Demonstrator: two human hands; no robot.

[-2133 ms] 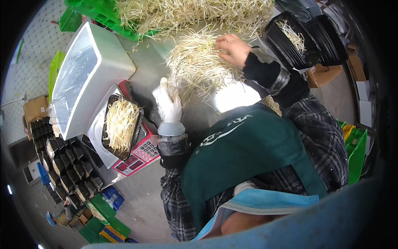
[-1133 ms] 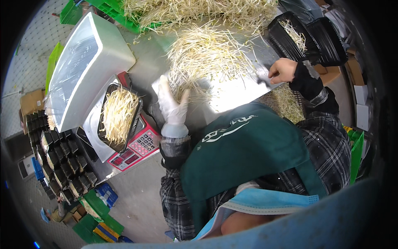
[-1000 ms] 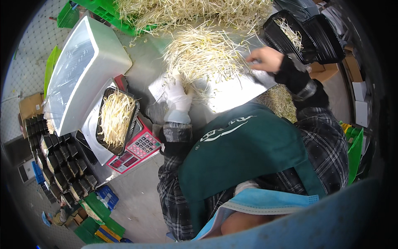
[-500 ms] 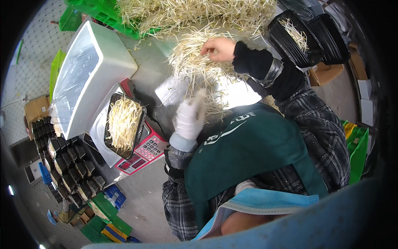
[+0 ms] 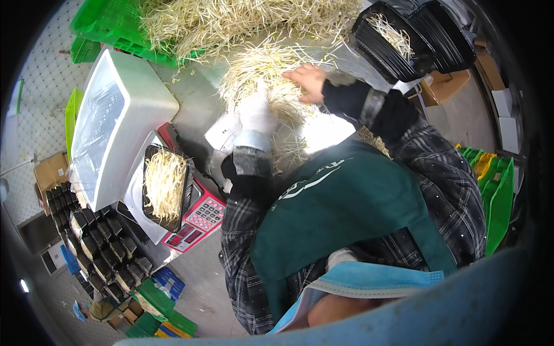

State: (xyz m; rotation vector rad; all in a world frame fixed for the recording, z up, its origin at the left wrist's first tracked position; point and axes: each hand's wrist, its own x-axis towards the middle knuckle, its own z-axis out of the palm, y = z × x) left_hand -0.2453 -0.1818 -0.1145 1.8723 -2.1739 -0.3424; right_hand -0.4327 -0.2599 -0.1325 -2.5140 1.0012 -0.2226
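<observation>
A loose pile of bean sprouts lies on the metal table in front of me. My left hand, in a white glove, reaches into the near left side of this pile; glare and sprouts hide its fingertips. My bare right hand rests at the pile's right side, fingers stretched out over the sprouts. To the left, a black tray filled with sprouts sits on a red and white scale.
A green crate and a larger sprout heap are at the back. Black trays stand at the far right, one with some sprouts inside. A white foam box holding clear plastic stands left, near stacked filled trays.
My left hand has moved away from my body into the sprout pile. My right hand has shifted slightly and its fingers have straightened. The whole view has tilted a little.
</observation>
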